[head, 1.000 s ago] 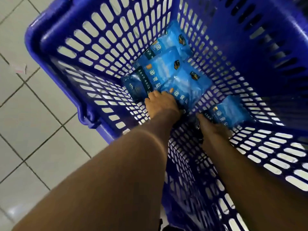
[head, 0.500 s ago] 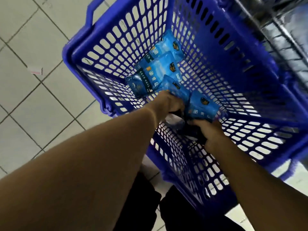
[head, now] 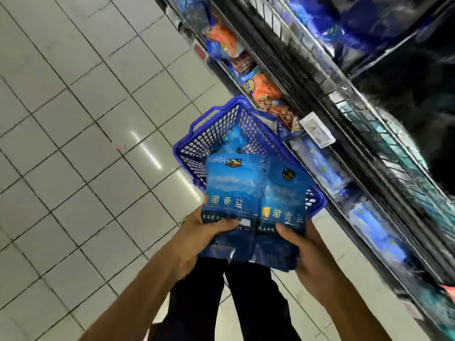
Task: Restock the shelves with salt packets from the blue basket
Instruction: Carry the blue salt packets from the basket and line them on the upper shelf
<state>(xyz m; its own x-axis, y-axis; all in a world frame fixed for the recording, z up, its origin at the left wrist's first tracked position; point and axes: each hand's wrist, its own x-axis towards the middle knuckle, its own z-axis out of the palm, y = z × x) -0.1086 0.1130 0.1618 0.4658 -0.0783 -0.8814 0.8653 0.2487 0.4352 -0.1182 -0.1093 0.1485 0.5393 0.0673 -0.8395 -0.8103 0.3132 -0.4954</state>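
Two blue salt packets are held up side by side over the blue basket (head: 197, 146), which stands on the tiled floor. My left hand (head: 197, 239) grips the bottom of the left salt packet (head: 230, 188), thumb across its front. My right hand (head: 305, 249) grips the bottom of the right salt packet (head: 283, 200) the same way. More blue packets (head: 232, 140) lie inside the basket, partly hidden behind the held ones. The shelves (head: 344, 134) run diagonally along the right, blurred.
The lower shelves carry orange and blue snack bags (head: 261, 89) and blue packs (head: 374, 227). A white price tag (head: 317, 132) sticks out from a shelf rail above the basket. Pale floor tiles (head: 73, 143) fill the left. My dark trouser legs (head: 221, 303) stand below the hands.
Both hands have lifted a salt packet each out of the basket and up toward me. My head has risen, so the basket looks smaller and the shelves have come into view.
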